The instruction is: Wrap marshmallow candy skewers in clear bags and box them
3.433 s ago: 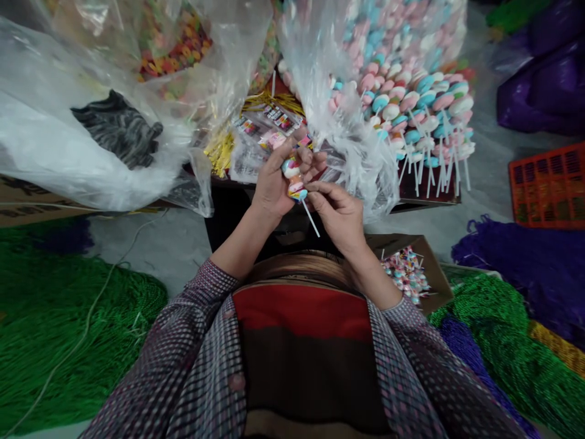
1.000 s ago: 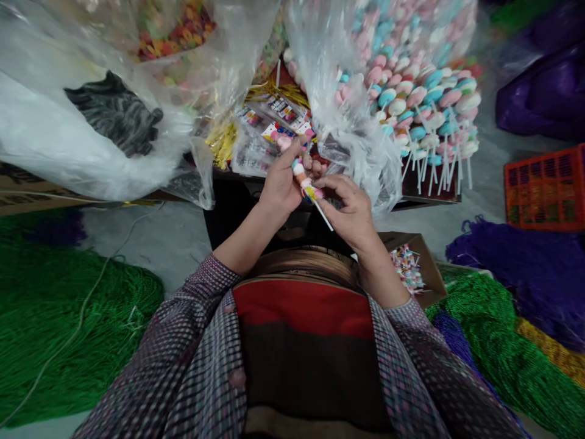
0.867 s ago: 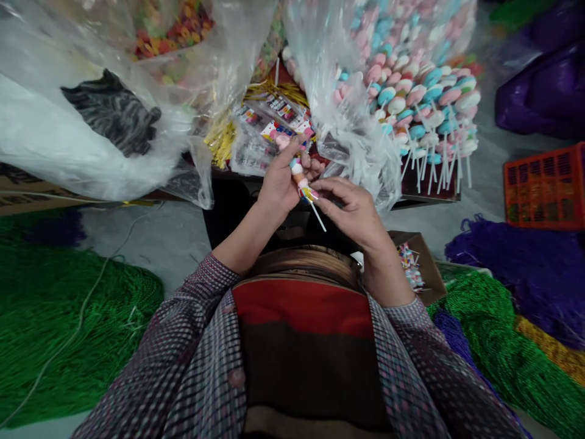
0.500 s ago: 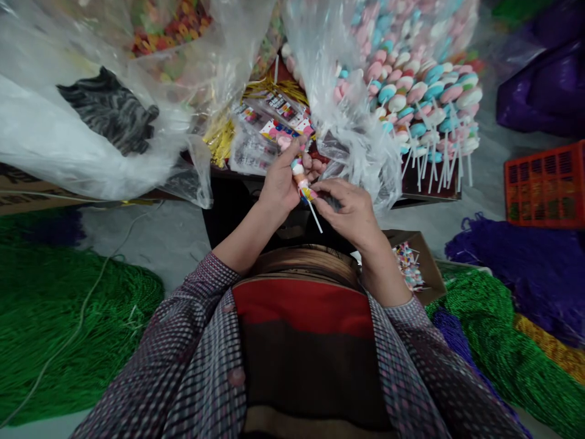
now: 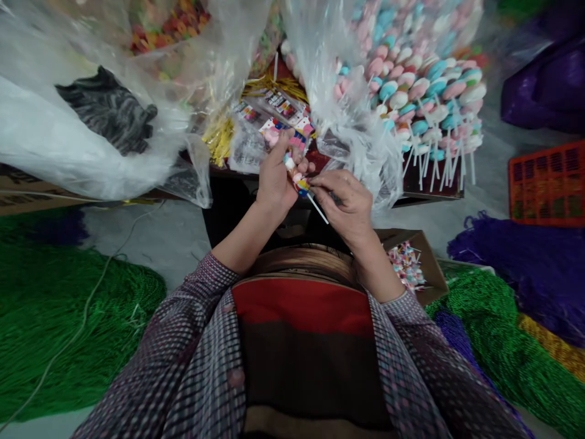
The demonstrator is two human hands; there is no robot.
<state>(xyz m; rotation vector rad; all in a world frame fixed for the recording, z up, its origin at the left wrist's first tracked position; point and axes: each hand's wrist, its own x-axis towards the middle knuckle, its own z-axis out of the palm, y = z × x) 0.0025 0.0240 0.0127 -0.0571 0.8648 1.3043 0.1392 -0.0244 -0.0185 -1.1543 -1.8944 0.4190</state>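
My left hand (image 5: 275,180) is closed around a wrapped lollipop (image 5: 295,173) with a colourful head, holding it upright in front of my chest. Its white stick (image 5: 317,209) points down to the right. My right hand (image 5: 346,201) pinches the wrapper at the base of the candy, fingers pressed together beside the left hand. Behind both hands lie small printed clear wrappers (image 5: 274,125) and a bundle of gold twist ties (image 5: 222,139).
A clear bag of pink, blue and white lollipops (image 5: 411,85) stands at the back right. Another plastic bag (image 5: 91,122) of mixed sweets fills the back left. A cardboard box of wrapped lollipops (image 5: 408,266) sits at my right. Green (image 5: 55,317) and purple (image 5: 525,268) bead strands cover the floor. An orange crate (image 5: 548,183) is far right.
Both hands have shifted slightly up and away, the lollipop still between them. The right fingers have worked round the base of the candy and the stick tilts more rightward.
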